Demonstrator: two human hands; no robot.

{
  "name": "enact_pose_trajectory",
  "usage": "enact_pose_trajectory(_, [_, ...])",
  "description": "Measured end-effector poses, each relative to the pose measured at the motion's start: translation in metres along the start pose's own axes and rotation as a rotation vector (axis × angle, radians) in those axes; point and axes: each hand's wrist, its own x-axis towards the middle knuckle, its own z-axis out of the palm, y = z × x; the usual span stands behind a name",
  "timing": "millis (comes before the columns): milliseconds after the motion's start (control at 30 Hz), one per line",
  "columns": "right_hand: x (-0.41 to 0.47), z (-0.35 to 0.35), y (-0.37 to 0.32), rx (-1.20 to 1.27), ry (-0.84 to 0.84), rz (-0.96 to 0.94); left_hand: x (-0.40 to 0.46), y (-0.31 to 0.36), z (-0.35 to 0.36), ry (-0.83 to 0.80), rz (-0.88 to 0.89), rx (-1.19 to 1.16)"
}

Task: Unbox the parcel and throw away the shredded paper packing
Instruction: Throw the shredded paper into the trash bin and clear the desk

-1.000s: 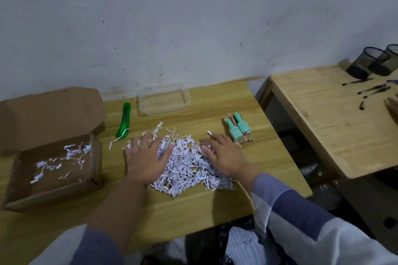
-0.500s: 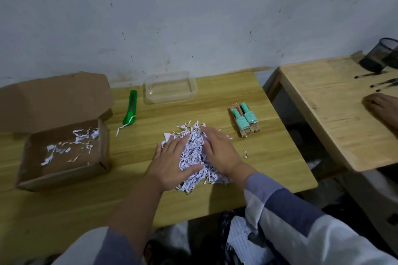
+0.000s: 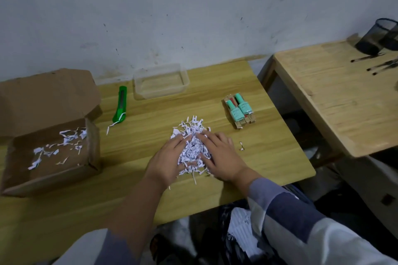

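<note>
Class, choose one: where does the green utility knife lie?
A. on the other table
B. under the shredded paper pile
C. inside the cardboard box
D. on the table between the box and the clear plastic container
D: the green utility knife lies on the table, between the cardboard box and the clear plastic container.

The two mesh cups [image 3: 379, 36] and the brushes [image 3: 383, 66] are cut by the right edge, the hands cover the lower sides of the shredded paper [image 3: 192, 146], and the bottle labels [image 3: 240, 107] are too small to read.
</note>
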Motion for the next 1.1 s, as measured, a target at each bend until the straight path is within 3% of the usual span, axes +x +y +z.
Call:
enact_pose_trajectory(267, [-0.016,-0.004,-0.013,0.172,0.170,0.106,0.004,0.029,-0.010,0.043,0.005,-0.038])
enact_pose_trajectory(600, [-0.110,-0.059,-0.005,0.076,0.344,0.399,-0.008,0.122,-0.003,0.009,0.275,-0.179])
enact_pose_trajectory(900, [-0.254,-0.050,0.025,0.096,0.447,0.718,-0.043,0.221,0.072,-0.263,0.470,-0.173])
enact_pose_trajectory(1100, [-0.312,0.019,0.064,0.256,0.348,0.948,-0.051,0.232,0.175,-0.460,0.359,-0.199])
